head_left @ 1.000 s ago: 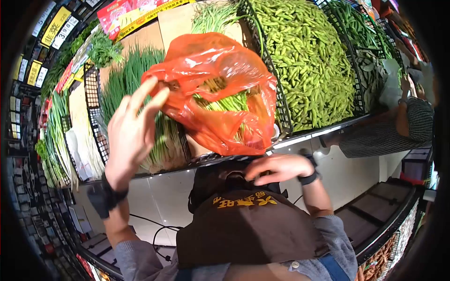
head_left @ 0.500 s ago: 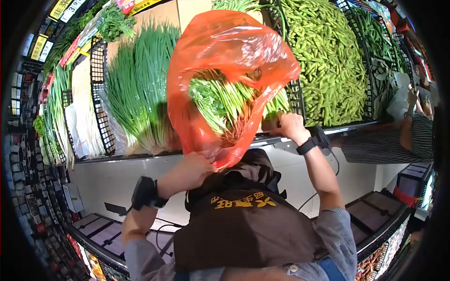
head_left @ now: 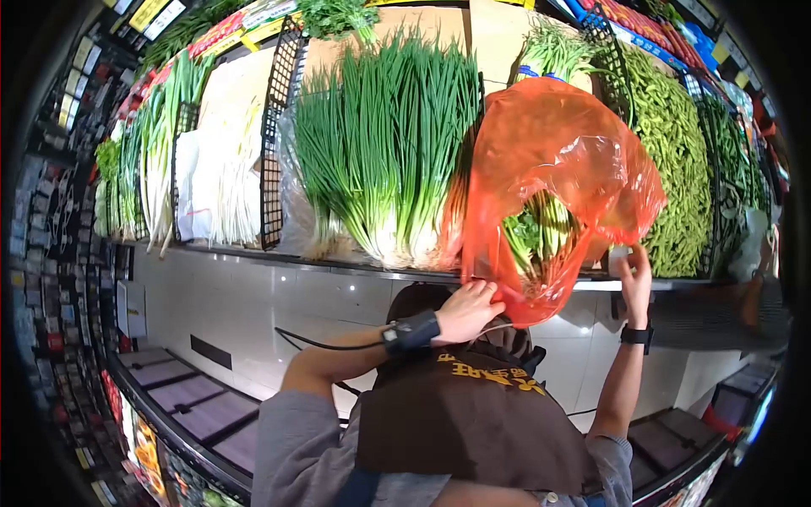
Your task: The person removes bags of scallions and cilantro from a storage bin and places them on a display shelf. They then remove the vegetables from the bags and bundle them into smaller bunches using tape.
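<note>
A translucent orange-red plastic bag (head_left: 562,139) lies at the front of the vegetable counter with its mouth towards me. Inside it shows a bunch of leafy greens (head_left: 549,228) with thin pale stalks and reddish lower ends. My left hand (head_left: 469,311) is closed on the bag's near lower edge, just off the counter's front. To the right of the bag, my right hand (head_left: 635,279) has curled fingers at the counter edge, by a small whitish patch; what they hold is hidden. Green chives (head_left: 389,144) stand in a thick row left of the bag.
Green bean pods (head_left: 667,169) fill the crate on the right. A black mesh divider (head_left: 279,135) separates the chives from long white-stemmed vegetables (head_left: 241,186). More greens (head_left: 553,51) lie behind the bag. The counter's front rail (head_left: 355,269) runs across, above a tiled floor (head_left: 220,291).
The view has turned left, so the counter appears further right and more chives show. My left hand still grips the bag. My right hand now appears more upright at the counter edge.
</note>
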Tool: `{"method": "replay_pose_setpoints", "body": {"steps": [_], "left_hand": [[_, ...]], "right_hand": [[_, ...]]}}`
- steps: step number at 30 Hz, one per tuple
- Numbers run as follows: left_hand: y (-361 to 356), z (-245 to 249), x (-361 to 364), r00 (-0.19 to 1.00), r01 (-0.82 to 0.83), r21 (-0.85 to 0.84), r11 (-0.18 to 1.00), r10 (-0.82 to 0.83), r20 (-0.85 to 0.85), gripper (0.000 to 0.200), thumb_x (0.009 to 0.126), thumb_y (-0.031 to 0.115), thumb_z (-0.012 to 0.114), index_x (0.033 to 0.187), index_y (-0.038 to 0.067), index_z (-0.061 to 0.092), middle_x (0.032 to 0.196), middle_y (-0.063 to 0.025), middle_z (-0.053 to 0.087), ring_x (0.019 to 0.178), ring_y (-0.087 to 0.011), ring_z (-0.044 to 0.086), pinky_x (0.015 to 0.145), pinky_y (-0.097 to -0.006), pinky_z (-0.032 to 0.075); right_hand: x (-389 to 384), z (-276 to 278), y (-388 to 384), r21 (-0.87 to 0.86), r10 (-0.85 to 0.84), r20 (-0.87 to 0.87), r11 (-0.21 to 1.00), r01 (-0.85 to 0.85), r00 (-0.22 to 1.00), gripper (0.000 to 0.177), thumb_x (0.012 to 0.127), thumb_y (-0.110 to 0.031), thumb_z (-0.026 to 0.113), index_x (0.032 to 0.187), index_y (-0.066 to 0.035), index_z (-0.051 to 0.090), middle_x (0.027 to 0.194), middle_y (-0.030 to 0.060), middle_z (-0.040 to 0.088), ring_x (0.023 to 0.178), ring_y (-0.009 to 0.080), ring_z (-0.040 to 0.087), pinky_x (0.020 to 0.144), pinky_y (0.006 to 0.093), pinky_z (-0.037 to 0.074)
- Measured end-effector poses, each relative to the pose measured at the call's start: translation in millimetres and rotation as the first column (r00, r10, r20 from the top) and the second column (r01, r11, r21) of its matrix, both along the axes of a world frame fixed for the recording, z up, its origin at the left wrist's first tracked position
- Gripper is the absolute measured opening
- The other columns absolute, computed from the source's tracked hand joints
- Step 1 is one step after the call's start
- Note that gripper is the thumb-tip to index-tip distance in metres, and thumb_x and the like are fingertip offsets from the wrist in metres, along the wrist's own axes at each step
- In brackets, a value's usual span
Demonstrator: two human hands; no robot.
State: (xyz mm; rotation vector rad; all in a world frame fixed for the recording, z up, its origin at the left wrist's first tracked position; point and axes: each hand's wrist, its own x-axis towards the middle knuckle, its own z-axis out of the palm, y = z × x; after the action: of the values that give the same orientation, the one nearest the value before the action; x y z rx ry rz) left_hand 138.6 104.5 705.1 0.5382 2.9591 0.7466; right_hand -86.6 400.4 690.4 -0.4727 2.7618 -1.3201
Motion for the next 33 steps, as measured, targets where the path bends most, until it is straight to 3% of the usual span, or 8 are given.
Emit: {"method": "replay_pose_setpoints", "body": {"steps": [6, 12, 15, 18, 22, 24, 30, 33], "left_hand": [[-12, 43, -7, 0.991, 0.080, 0.275, 0.958, -0.047, -0.124, 0.044, 0.071, 0.011, 0.064, 0.113, 0.005, 0.051, 0.106, -0.0137, 0.047, 0.098, -0.0304, 0.048, 0.082, -0.0370, 0.042], [-36, 90, -18, 0.995, 0.001, 0.514, 0.858, 0.053, -0.089, 0.023, 0.072, 0.006, 0.064, 0.095, 0.003, 0.061, 0.093, -0.0112, 0.055, 0.087, -0.0260, 0.056, 0.076, -0.0318, 0.044], [-33, 118, -28, 0.995, -0.089, 0.583, 0.808, 0.100, 0.014, 0.018, 0.074, 0.003, 0.060, 0.093, 0.001, 0.061, 0.089, -0.0108, 0.056, 0.085, -0.0232, 0.056, 0.077, -0.0295, 0.043], [-19, 116, -47, 0.996, -0.091, 0.716, 0.693, 0.077, 0.052, 0.015, 0.081, 0.001, 0.054, 0.095, 0.000, 0.059, 0.089, -0.0078, 0.057, 0.084, -0.0141, 0.055, 0.075, -0.0258, 0.043], [24, 108, -79, 0.995, -0.089, 0.710, 0.699, 0.097, 0.029, 0.017, 0.081, 0.001, 0.055, 0.097, 0.000, 0.058, 0.090, -0.0070, 0.057, 0.081, -0.0129, 0.056, 0.074, -0.0245, 0.043], [43, 98, -86, 0.971, -0.186, 0.429, 0.884, 0.231, -0.055, 0.030, 0.076, 0.009, 0.060, 0.104, 0.000, 0.055, 0.092, -0.0138, 0.057, 0.085, -0.0267, 0.054, 0.077, -0.0344, 0.044], [106, 12, -35, 0.967, -0.089, 0.004, 0.996, 0.087, -0.239, 0.028, 0.074, 0.008, 0.052, 0.101, -0.002, 0.054, 0.112, -0.0172, 0.049, 0.111, -0.0317, 0.043, 0.099, -0.0458, 0.028], [109, 20, -27, 0.920, -0.236, 0.189, 0.953, 0.282, -0.271, 0.031, 0.076, 0.007, 0.053, 0.107, 0.000, 0.054, 0.115, -0.0172, 0.047, 0.113, -0.0322, 0.041, 0.100, -0.0468, 0.027]], "right_hand": [[16, 9, 0, -0.323, -0.134, 0.067, 0.935, 0.148, 0.989, 0.036, 0.084, -0.013, 0.058, 0.118, -0.004, 0.051, 0.089, 0.0002, 0.059, 0.080, 0.0073, 0.051, 0.070, 0.0235, 0.043], [34, 35, 20, -0.379, -0.139, 0.263, 0.895, 0.235, 0.955, 0.032, 0.085, -0.016, 0.054, 0.115, -0.007, 0.055, 0.100, 0.0014, 0.059, 0.093, 0.0100, 0.051, 0.084, 0.0230, 0.037], [32, 41, 31, -0.706, 0.047, 0.358, 0.667, 0.238, 0.932, 0.039, 0.086, -0.019, 0.050, 0.120, 0.000, 0.049, 0.114, 0.0074, 0.055, 0.105, 0.0156, 0.052, 0.092, 0.0281, 0.037], [32, 60, 33, -0.745, 0.275, 0.279, 0.666, 0.027, 0.920, 0.049, 0.082, -0.015, 0.053, 0.127, 0.001, 0.041, 0.119, 0.0094, 0.053, 0.109, 0.0161, 0.050, 0.096, 0.0299, 0.035], [47, 105, 16, -0.658, 0.342, 0.211, 0.742, -0.126, 0.916, 0.063, 0.077, -0.004, 0.063, 0.132, 0.001, 0.034, 0.130, 0.0090, 0.043, 0.117, 0.0169, 0.043, 0.098, 0.0288, 0.032], [40, 114, 21, -0.568, 0.323, 0.142, 0.801, -0.191, 0.936, 0.059, 0.079, -0.006, 0.064, 0.131, 0.000, 0.037, 0.126, 0.0084, 0.046, 0.112, 0.0158, 0.047, 0.093, 0.0288, 0.037], [-32, 71, 44, 0.080, 0.115, -0.501, 0.993, -0.086, 0.858, 0.050, 0.071, 0.006, 0.060, 0.118, -0.004, 0.050, 0.111, 0.0134, 0.054, 0.097, 0.0264, 0.054, 0.082, 0.0312, 0.042], [-56, 16, 59, 0.267, 0.180, -0.532, 0.963, -0.038, 0.828, 0.056, 0.065, 0.008, 0.061, 0.117, -0.010, 0.052, 0.101, 0.0142, 0.057, 0.095, 0.0298, 0.054, 0.083, 0.0348, 0.044]]}}
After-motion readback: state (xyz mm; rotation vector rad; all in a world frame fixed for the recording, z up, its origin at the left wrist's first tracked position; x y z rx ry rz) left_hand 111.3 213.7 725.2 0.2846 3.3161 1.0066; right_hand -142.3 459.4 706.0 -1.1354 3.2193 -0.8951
